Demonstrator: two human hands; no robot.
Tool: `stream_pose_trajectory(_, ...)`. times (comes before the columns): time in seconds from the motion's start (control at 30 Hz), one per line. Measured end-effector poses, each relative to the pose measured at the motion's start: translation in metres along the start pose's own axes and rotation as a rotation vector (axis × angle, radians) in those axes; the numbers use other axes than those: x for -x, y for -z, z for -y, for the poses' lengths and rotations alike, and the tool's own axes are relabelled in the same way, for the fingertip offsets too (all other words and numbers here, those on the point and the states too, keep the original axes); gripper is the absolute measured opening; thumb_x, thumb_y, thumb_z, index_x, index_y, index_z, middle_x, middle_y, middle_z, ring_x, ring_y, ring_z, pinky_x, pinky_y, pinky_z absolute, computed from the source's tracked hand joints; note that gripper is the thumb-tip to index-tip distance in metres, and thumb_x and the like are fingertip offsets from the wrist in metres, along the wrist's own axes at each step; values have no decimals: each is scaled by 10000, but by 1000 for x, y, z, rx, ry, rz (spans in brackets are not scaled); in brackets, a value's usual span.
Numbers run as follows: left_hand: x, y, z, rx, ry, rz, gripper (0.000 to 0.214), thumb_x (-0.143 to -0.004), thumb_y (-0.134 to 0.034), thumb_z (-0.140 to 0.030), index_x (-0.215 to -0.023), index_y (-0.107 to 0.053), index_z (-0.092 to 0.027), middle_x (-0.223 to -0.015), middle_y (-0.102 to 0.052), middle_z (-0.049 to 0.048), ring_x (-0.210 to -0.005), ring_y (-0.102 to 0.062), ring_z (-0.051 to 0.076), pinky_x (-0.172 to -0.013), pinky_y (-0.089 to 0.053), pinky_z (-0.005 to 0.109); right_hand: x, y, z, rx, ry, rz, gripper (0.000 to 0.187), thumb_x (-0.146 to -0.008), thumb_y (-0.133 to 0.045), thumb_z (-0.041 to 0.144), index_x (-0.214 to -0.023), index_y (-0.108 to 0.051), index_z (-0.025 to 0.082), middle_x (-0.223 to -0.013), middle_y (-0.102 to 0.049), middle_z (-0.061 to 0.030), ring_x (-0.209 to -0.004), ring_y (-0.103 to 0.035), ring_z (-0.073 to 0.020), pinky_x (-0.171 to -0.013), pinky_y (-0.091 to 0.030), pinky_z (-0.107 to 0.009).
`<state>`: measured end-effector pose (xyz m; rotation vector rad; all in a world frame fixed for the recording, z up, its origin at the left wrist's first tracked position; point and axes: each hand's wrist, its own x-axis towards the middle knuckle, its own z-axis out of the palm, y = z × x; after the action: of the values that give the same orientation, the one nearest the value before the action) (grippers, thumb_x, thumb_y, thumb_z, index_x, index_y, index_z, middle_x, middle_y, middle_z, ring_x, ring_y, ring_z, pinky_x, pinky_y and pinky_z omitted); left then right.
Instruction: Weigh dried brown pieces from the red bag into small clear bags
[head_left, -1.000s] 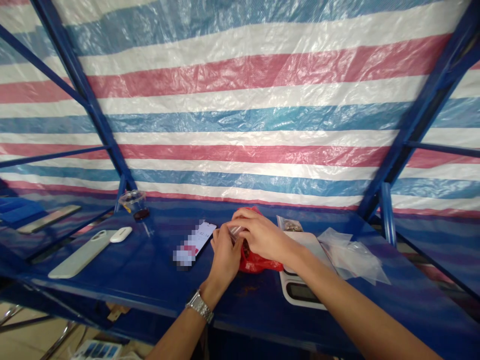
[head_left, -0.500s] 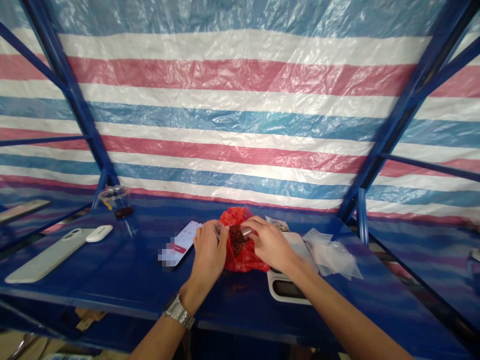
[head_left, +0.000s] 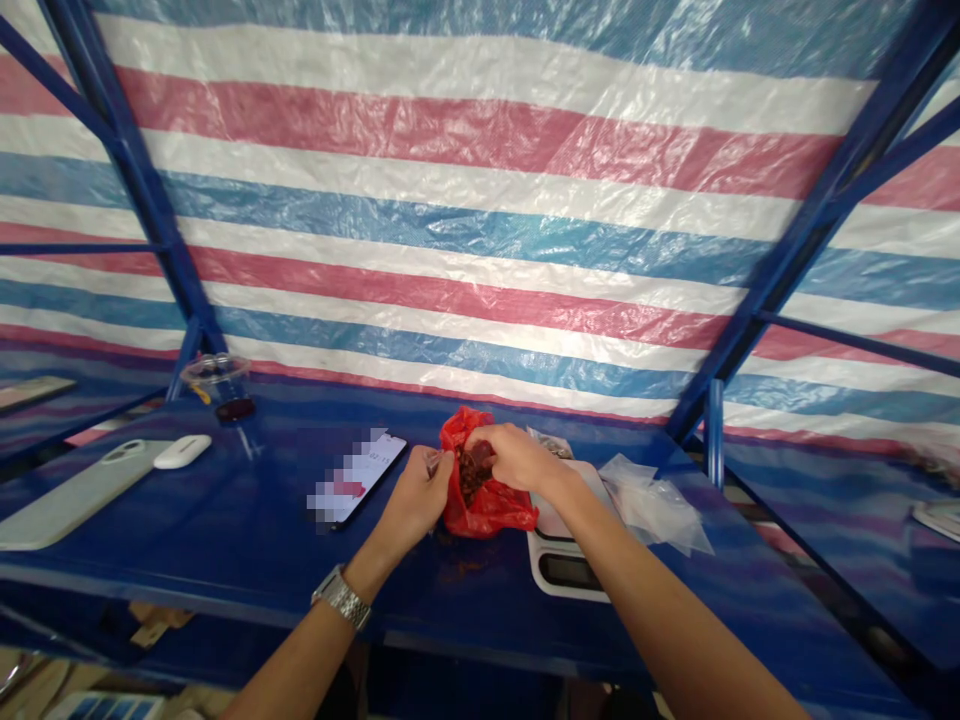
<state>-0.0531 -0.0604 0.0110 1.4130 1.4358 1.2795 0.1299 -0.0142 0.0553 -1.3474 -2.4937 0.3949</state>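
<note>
A crumpled red plastic bag (head_left: 491, 515) lies open on the blue table, with small brown pieces (head_left: 472, 475) like beans or pellets inside. At its left rim my left hand (head_left: 420, 490), with a metal watch on the wrist, is closed on what looks like a small clear plastic bag (head_left: 433, 461). My right hand (head_left: 521, 462) reaches into the red bag from the right, fingers pinched together among the brown pieces. Whatever it holds is mostly hidden. Under my right forearm is a white digital scale (head_left: 551, 520).
Clear plastic bags (head_left: 660, 505) lie right of the scale, and a small filled bag (head_left: 551, 443) behind it. To the left are a lit phone (head_left: 367, 475), a white earbud case (head_left: 182, 452), a pale phone (head_left: 75, 495) and a clear cup (head_left: 225, 385) with dark liquid. Blue metal frames (head_left: 780, 250) flank the table.
My right hand has dipped further into the red bag, and the shiny grey thing at its fingertips is no longer plain to see. The whole view has shifted slightly.
</note>
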Motion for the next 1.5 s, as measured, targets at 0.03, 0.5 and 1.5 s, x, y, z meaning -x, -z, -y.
stream_pose_trajectory(0.03, 0, 0, -1, 22, 10, 1, 308, -899, -595, -495, -888, -561, -189, -723, -658, 4, -707, -641, 196, -646, -450, 289, 1, -2, 0, -8, 9, -19, 499, -698, -545, -55, -1053, -752, 228, -1067, -798, -39, -994, -740, -211, -836, -486, -257)
stream_pose_trajectory(0.5, -1, 12, 0, -77, -228, -149, 289, -955, -568, -456, -1064, -524, -192, -887, -586, 6, -802, -582, 182, -772, -475, 326, 7, -13, -26, -704, 70, -26, 266, -779, -658, 135, -1036, -715, 176, -998, -778, -79, -903, -734, -221, -847, -576, -368)
stream_pose_trajectory(1.5, 10, 10, -21, -87, -255, -209, 281, -975, -569, -434, -1124, -517, -201, -913, -584, 10, -813, -583, 180, -779, -472, 317, 27, 11, 13, -115, 173, -141, 354, -887, -596, 40, -1142, -768, 215, -1183, -740, -94, -1095, -679, -238, -1000, -497, -353)
